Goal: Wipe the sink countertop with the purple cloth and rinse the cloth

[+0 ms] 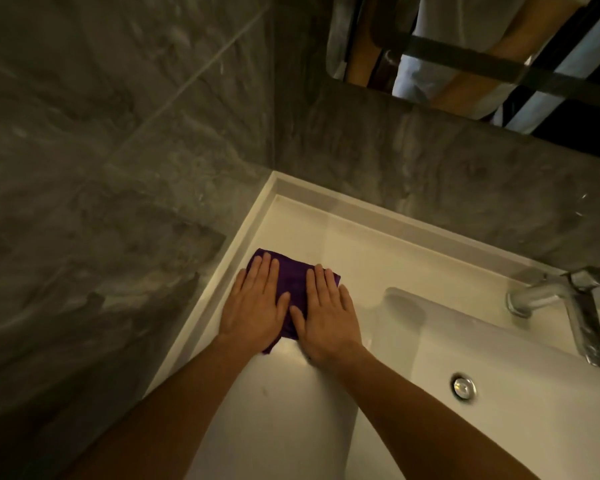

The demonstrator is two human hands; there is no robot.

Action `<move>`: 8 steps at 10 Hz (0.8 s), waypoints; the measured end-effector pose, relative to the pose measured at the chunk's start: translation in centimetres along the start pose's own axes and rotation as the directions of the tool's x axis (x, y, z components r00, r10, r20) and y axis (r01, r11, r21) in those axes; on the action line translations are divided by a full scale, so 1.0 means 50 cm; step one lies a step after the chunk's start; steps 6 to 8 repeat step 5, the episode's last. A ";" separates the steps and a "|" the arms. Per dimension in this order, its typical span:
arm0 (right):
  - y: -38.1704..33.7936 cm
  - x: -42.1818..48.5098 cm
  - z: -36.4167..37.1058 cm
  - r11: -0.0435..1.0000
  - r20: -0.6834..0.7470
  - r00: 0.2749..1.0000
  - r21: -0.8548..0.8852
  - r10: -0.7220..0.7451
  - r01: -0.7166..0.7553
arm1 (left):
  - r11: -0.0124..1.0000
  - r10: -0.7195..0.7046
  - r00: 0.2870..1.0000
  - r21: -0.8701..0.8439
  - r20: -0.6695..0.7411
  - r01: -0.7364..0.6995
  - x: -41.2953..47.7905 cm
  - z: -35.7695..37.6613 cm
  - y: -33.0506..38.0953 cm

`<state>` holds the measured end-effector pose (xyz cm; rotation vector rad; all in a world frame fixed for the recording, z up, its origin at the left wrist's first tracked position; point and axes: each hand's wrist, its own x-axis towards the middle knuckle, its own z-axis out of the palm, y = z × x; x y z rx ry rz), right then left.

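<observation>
The purple cloth (293,284) lies folded on the white sink countertop (361,251), near its back left corner. My left hand (255,306) presses flat on the cloth's left part, fingers stretched out and pointing toward the wall. My right hand (328,313) lies flat on the cloth's right part in the same way. Most of the cloth is hidden under both palms. The sink basin (499,393) opens to the right of my hands.
A chrome faucet (551,299) stands at the back right, its spout over the basin. The drain plug (463,385) sits in the basin. Grey stone walls (118,168) close off the left and back. A mirror (482,46) hangs above.
</observation>
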<state>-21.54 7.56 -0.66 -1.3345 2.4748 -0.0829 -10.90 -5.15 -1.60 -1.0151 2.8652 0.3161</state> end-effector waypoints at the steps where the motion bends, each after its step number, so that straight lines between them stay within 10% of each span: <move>1: -0.005 0.016 -0.007 1.000 0.004 1.000 -0.017 0.008 -0.008 | 0.999 0.029 1.000 0.038 -0.009 -0.029 0.018 -0.004 -0.006; 8: 0.055 -0.104 -0.046 0.956 -0.080 0.996 0.287 -0.045 0.067 | 0.987 -0.065 0.995 -0.153 -0.071 0.054 -0.046 -0.028 0.005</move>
